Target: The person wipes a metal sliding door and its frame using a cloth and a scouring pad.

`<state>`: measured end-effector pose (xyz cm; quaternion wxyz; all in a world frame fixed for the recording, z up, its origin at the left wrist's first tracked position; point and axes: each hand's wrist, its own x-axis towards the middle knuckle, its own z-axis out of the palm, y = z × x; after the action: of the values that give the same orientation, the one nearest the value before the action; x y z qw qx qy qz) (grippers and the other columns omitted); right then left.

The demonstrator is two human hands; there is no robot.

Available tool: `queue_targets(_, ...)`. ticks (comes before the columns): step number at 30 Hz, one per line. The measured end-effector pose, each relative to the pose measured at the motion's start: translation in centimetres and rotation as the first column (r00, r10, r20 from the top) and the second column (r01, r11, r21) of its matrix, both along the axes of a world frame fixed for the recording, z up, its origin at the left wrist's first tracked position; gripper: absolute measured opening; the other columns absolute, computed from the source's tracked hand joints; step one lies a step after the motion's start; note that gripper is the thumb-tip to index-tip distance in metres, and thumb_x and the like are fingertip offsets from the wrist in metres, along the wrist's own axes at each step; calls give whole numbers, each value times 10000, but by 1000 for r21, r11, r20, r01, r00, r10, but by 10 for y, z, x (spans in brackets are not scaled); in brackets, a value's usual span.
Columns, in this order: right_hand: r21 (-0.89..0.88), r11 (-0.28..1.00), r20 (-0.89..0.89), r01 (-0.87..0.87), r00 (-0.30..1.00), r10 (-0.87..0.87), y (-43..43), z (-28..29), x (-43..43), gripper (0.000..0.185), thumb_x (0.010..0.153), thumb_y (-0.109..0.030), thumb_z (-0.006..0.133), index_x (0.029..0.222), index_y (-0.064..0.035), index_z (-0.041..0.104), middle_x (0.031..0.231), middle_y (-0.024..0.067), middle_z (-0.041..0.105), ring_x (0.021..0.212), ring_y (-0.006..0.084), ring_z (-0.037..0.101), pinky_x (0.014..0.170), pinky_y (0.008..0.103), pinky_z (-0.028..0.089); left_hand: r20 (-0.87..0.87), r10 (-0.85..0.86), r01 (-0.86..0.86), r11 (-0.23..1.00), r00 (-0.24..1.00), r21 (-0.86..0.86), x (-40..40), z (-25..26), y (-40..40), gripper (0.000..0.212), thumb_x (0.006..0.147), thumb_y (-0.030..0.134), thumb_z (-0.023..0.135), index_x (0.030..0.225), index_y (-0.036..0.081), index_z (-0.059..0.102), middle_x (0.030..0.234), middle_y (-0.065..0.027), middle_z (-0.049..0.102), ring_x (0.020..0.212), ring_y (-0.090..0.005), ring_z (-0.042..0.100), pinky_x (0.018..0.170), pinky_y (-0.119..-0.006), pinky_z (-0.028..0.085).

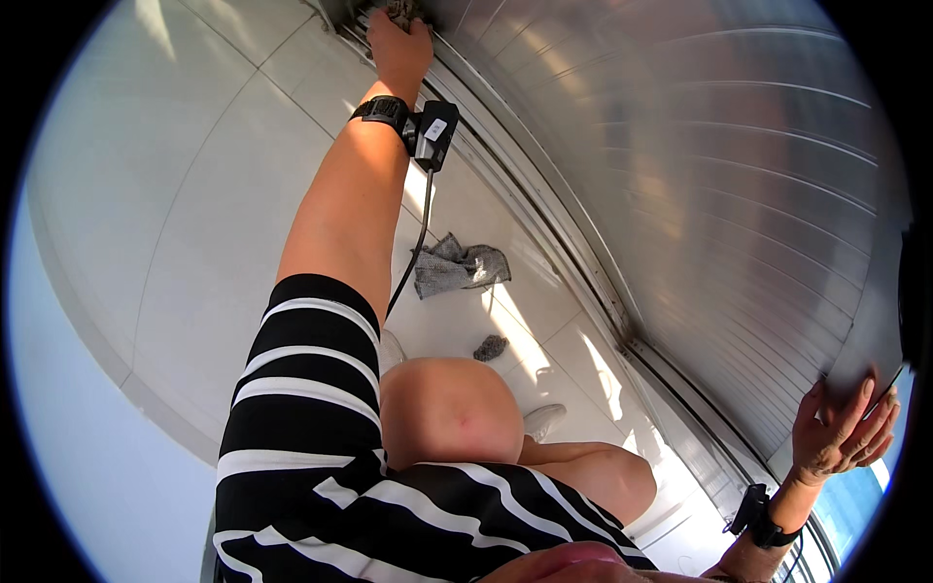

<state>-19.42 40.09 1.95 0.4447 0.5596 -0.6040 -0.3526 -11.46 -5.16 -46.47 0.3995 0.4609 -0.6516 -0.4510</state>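
My left hand point(399, 55) reaches to the far end of the metal floor track point(539, 197). Its fingers are closed around a crumpled, dirty cloth point(402, 13), partly cut off by the picture's top edge. At the far right, my right hand point(845, 433) lies with spread fingers against the edge of a ribbed, greyish metal door panel point(700, 182). On the floor before my knees lies a rumpled grey cloth point(463, 268). A small dark grey scrap or wad point(490, 347) sits nearer to me; its material is unclear.
Pale floor tiles point(211, 167) with patches of sunlight surround my bent knee point(452, 415). A black device point(435, 135) with a cable point(421, 233) is strapped to my left wrist; another device point(749, 509) is on the right. A white wall point(87, 408) stands at left.
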Motion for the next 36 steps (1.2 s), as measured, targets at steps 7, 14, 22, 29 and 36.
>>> queue_targets(7,-29,995,113,-90,989,93,-4,-1,-7,518,823,-400,635,1221,-71,591,1294,139,552,1217,284,510,1087,391,249,108,-249,240,966,962,95,-1,20,147,312,843,153,609,1065,1,451,1032,-228,534,890,-416,574,744,-470,485)
queue_targets(14,36,999,-22,14,1000,-13,10,7,-8,516,804,-359,673,1212,-54,588,1255,180,546,1155,326,539,913,401,459,26,-640,615,748,768,250,19,28,190,358,854,162,611,1122,-1,440,1042,-248,560,907,-384,610,746,-459,505)
queue_targets(22,-34,995,95,-94,991,97,4,-2,-7,566,799,-421,680,1215,-47,596,1232,151,563,1150,293,502,1005,378,339,22,-135,122,948,991,294,-3,22,135,382,860,180,603,1092,-38,392,1104,-253,519,913,-426,575,785,-462,479)
queue_targets(29,48,999,53,21,998,-23,12,5,0,545,784,-296,718,1244,-46,564,1100,1,664,1055,220,583,979,331,397,-55,-877,751,374,477,544,14,49,219,421,903,188,581,1204,-10,363,1066,-205,551,759,-276,657,565,-339,570)
queue_targets(36,-99,984,756,-147,632,171,-15,-51,48,352,765,-112,663,1092,12,616,1079,190,622,1027,357,589,802,407,531,-548,-745,657,-199,381,727,73,120,185,470,858,59,527,1306,37,388,1224,-140,502,1074,-264,567,836,-337,566)
